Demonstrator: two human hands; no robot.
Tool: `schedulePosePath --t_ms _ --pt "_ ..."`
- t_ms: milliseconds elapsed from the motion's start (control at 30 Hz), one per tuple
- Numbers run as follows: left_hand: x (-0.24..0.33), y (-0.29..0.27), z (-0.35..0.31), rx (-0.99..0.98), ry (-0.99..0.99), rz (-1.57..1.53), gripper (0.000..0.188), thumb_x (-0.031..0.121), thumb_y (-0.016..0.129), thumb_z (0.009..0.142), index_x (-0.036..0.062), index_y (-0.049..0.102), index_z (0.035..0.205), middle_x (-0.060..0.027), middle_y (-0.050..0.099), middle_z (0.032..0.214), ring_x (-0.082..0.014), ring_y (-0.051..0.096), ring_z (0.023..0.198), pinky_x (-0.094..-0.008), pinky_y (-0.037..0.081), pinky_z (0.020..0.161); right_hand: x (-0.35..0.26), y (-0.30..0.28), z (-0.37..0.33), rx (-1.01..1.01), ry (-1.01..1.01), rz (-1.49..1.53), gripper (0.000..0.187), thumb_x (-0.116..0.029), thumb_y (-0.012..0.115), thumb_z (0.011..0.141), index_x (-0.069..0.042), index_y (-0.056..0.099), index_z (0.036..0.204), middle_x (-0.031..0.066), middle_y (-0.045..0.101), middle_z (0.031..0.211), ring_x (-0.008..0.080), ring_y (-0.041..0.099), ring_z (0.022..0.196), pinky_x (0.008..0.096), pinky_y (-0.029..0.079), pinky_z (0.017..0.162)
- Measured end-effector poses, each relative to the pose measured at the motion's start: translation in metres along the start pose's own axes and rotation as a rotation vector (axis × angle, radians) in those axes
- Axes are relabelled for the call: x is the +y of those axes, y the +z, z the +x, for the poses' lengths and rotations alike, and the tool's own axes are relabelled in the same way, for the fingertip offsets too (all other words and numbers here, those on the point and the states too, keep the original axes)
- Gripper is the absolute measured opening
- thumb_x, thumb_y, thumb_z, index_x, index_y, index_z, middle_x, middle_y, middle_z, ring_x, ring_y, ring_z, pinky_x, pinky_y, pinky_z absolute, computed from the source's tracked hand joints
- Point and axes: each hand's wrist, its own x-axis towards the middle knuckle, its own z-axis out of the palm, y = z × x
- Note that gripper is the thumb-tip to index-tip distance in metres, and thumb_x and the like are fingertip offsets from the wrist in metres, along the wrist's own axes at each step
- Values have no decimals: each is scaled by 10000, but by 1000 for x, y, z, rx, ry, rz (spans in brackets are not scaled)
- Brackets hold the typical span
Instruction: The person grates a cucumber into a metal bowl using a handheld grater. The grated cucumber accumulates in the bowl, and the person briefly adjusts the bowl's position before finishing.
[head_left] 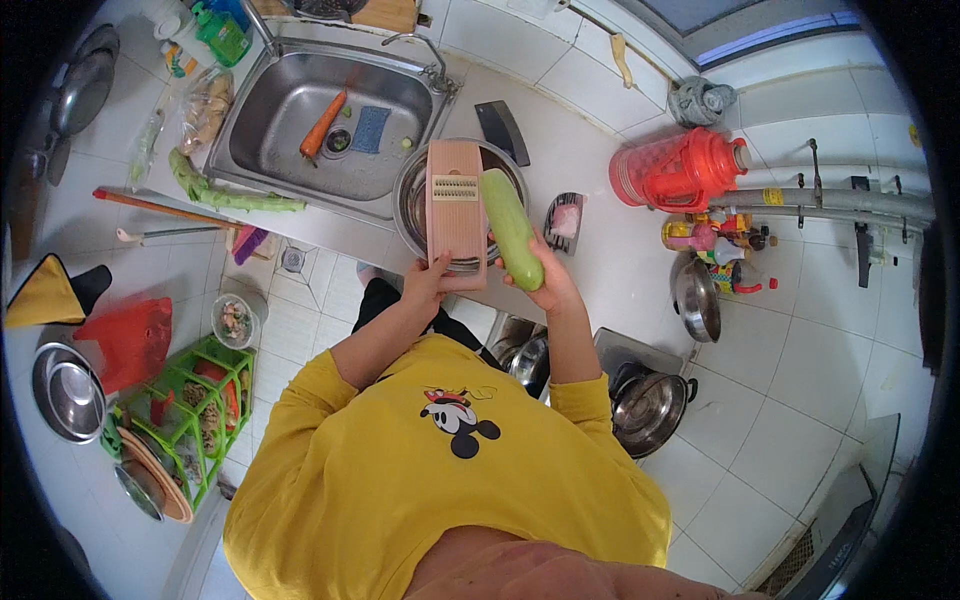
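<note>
Steel bowl (408,200) beyond both grips: inside mostly hidden by grater (455,225) and pale green squash (511,225). Fingers of left hand (428,282) partly lost behind grater; those of right hand (550,282) partly behind squash. Far beyond left grip, wooden board (388,14) cut by upper edge. Left of that grip, contents of bucket (260,309) too small to identify.

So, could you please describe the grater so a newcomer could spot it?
Find the metal sink, then the round bowl at its right. The grater extends over that bowl, its near end in the left hand. It is the flat, pinkish, toothed board, unlike the rounded green gourd beside it.
</note>
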Motion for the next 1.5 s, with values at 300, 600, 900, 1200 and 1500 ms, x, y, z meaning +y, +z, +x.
schedulePosePath --t_ms 300,600,900,1200,1500 --pt "-9 35 -13 97 100 -143 552 325 791 908 46 491 1277 -108 620 1191 -224 648 991 -364 505 734 17 25 -1 244 -542 -1381 766 -217 774 853 -110 430 1529 186 621 1303 340 663 1089 414 541 920" --pt "-29 34 7 264 201 -56 477 341 802 896 19 579 1169 -98 678 1039 -183 651 786 -317 491 601 33 63 -9 410 -389 -1701 837 -221 786 774 -221 432 1532 291 625 1057 469 660 959 512 551 834" --pt "-33 33 7 263 290 -44 377 313 771 921 -10 662 1081 -83 703 984 -156 632 795 -324 516 664 23 85 82 527 -445 -1819 790 -227 735 800 -203 433 1529 316 668 943 478 673 876 536 549 780" --pt "-47 32 21 208 401 -148 333 296 720 968 39 625 1159 -58 685 1032 -144 633 788 -303 515 621 58 115 -7 478 -384 -1823 713 -265 744 819 -182 493 1481 340 657 887 496 680 840 540 565 757" --pt "-41 36 9 253 401 -117 355 281 695 981 -4 636 1183 -76 698 1064 -171 637 903 -327 525 784 12 113 102 625 -411 -1827 694 -223 747 796 -183 538 1457 299 705 1001 431 698 969 469 567 850"
